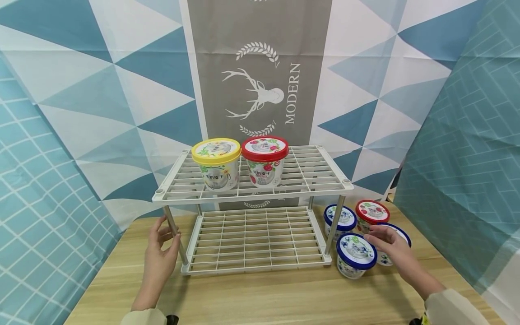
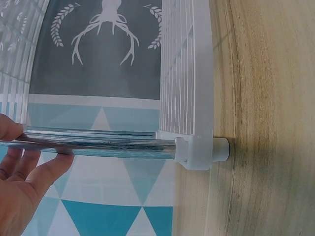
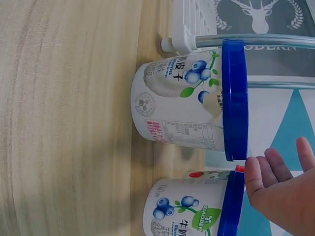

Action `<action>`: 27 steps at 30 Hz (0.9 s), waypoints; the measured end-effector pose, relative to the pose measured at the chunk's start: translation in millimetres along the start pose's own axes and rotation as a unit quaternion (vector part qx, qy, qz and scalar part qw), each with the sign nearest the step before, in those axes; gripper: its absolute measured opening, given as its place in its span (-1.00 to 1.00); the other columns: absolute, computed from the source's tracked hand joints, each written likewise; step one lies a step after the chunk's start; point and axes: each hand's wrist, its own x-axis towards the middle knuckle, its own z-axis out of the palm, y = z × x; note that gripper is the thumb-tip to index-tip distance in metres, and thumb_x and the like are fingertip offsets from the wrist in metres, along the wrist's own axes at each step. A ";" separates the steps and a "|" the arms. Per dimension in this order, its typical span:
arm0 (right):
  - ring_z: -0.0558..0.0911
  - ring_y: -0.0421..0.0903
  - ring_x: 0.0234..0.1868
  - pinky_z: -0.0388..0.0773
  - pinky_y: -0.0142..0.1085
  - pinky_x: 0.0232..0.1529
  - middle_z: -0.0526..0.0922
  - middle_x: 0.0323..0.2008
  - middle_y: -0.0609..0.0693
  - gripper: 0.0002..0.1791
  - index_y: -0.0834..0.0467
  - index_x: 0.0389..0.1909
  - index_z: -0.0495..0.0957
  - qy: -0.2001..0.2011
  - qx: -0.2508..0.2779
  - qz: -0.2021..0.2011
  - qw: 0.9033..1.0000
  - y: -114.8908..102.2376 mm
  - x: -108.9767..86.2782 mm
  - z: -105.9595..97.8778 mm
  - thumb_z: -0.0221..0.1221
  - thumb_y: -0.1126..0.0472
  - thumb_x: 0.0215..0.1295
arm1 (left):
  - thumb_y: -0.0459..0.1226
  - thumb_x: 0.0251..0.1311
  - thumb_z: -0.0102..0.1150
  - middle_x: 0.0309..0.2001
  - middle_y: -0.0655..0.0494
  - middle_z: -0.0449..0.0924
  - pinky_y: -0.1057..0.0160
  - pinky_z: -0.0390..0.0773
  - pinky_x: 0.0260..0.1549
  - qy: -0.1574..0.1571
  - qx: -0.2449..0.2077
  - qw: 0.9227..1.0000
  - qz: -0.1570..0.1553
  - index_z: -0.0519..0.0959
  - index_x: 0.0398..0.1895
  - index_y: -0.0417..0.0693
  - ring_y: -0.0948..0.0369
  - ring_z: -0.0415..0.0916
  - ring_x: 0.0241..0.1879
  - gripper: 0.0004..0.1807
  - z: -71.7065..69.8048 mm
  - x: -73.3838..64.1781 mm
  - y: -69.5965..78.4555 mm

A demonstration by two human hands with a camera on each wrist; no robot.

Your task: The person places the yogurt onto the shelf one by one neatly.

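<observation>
A two-tier white rack (image 1: pixel 252 197) with metal legs stands on the table. My left hand (image 1: pixel 160 255) is at its front left leg (image 2: pixel 113 145); in the left wrist view thumb and fingers lie on opposite sides of that leg, pinching it. My right hand (image 1: pixel 392 246) is over the group of tubs on the right, its fingers loosely bent with nothing held. Nearest to its fingertips is the front blue-lidded tub (image 3: pixel 182 101). Another blue-lidded tub (image 1: pixel 400 232) is partly hidden behind the hand. A third blue-lidded tub (image 1: pixel 340 216) and a red-lidded tub (image 1: pixel 371 211) stand farther back.
On the rack's upper shelf stand a yellow-lidded tub (image 1: pixel 217 163) and another red-lidded tub (image 1: pixel 265 160). The lower shelf (image 1: pixel 253 237) is a white grid over the wooden table (image 1: pixel 252 298). Patterned cloth (image 1: pixel 260 85) hangs behind the rack and along both sides.
</observation>
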 end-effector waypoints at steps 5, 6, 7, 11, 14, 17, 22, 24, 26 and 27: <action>0.45 -0.14 0.01 0.48 -0.13 0.10 0.32 0.20 0.25 -0.23 0.29 0.31 0.08 0.007 -0.012 0.005 1.000 3.2 -1.3 2.2 0.01 -0.18 0.33 | -0.47 0.25 0.04 -0.05 -0.14 0.45 0.78 0.38 -0.37 0.002 0.001 1.000 0.004 0.03 0.40 -0.05 0.75 0.25 -0.18 -0.31 0.4 -0.7 -0.8; 0.44 -0.06 0.06 0.46 -0.07 0.13 0.31 0.21 0.27 -0.22 0.29 0.32 0.06 0.005 -0.012 0.006 1.000 4.2 -1.5 2.5 0.01 -0.18 0.33 | -0.47 0.25 0.04 -0.05 -0.14 0.45 0.78 0.38 -0.37 0.002 0.000 1.000 0.004 0.03 0.40 -0.05 0.74 0.25 -0.18 -0.31 0.5 -0.7 -1.1; 0.41 0.03 0.12 0.44 -0.02 0.16 0.29 0.22 0.28 -0.21 0.30 0.33 0.05 0.002 -0.009 0.009 1.000 4.9 -1.8 2.7 0.01 -0.17 0.34 | -0.47 0.25 0.04 -0.05 -0.14 0.44 0.78 0.38 -0.37 0.002 0.000 1.000 0.004 0.03 0.40 -0.05 0.75 0.25 -0.18 -0.31 0.7 -0.5 -1.7; 0.30 0.19 0.23 0.36 0.08 0.21 0.23 0.26 0.33 -0.16 0.30 0.37 -0.01 -0.005 -0.002 0.023 1.000 7.9 -2.9 4.0 -0.01 -0.20 0.34 | -0.48 0.25 0.04 -0.04 -0.13 0.44 0.78 0.39 -0.37 0.001 -0.001 1.000 0.001 0.02 0.41 -0.05 0.74 0.26 -0.18 -0.30 1.3 -0.1 -2.6; 0.27 0.21 0.25 0.33 0.11 0.23 0.20 0.28 0.35 -0.14 0.30 0.39 -0.04 -0.006 0.000 0.027 1.000 8.4 -4.0 4.5 -0.02 -0.21 0.34 | -0.48 0.24 0.05 -0.04 -0.12 0.45 0.78 0.39 -0.37 0.003 -0.003 1.000 -0.001 0.03 0.40 -0.05 0.73 0.27 -0.19 -0.30 1.5 0.1 -2.2; 0.23 0.24 0.29 0.30 0.13 0.25 0.15 0.32 0.36 -0.12 0.29 0.42 -0.08 -0.016 -0.001 0.034 0.999 9.2 -4.9 5.2 -0.01 -0.21 0.34 | -0.49 0.23 0.05 -0.05 -0.13 0.46 0.77 0.39 -0.36 0.006 -0.005 1.000 0.000 0.04 0.40 -0.06 0.71 0.28 -0.19 -0.30 1.6 0.1 -1.4; 0.13 0.30 0.36 0.26 0.15 0.28 0.03 0.38 0.39 -0.05 0.30 0.44 -0.18 -0.041 -0.007 0.049 0.998 11.2 -4.3 6.4 0.01 -0.21 0.32 | -0.51 0.23 0.03 -0.07 -0.12 0.46 0.76 0.40 -0.36 0.008 -0.005 1.000 0.001 0.05 0.39 -0.05 0.70 0.29 -0.19 -0.31 1.0 0.1 -0.2; 0.12 0.33 0.35 0.27 0.15 0.27 0.00 0.38 0.41 -0.02 0.30 0.44 -0.21 -0.047 -0.017 0.050 0.997 12.4 -3.1 7.0 0.02 -0.21 0.31 | -0.51 0.23 0.03 -0.07 -0.08 0.45 0.76 0.41 -0.36 0.009 -0.004 1.000 0.000 0.06 0.39 -0.02 0.69 0.30 -0.18 -0.31 1.1 0.5 0.0; 0.11 0.35 0.35 0.26 0.16 0.28 -0.03 0.39 0.42 0.00 0.30 0.45 -0.23 -0.053 -0.031 0.053 0.997 14.4 -1.8 7.9 0.05 -0.21 0.29 | -0.51 0.23 0.03 -0.08 -0.05 0.45 0.76 0.42 -0.36 0.009 -0.001 1.000 -0.001 0.06 0.39 -0.01 0.69 0.30 -0.18 -0.31 1.7 0.8 -0.4; 0.09 0.37 0.35 0.24 0.17 0.28 -0.05 0.39 0.43 0.02 0.30 0.45 -0.24 -0.056 -0.037 0.054 0.996 15.6 -1.5 8.5 0.06 -0.21 0.28 | -0.51 0.23 0.03 -0.08 -0.05 0.44 0.76 0.41 -0.35 0.009 0.001 1.000 -0.002 0.06 0.39 -0.01 0.69 0.30 -0.18 -0.31 1.9 1.0 -0.7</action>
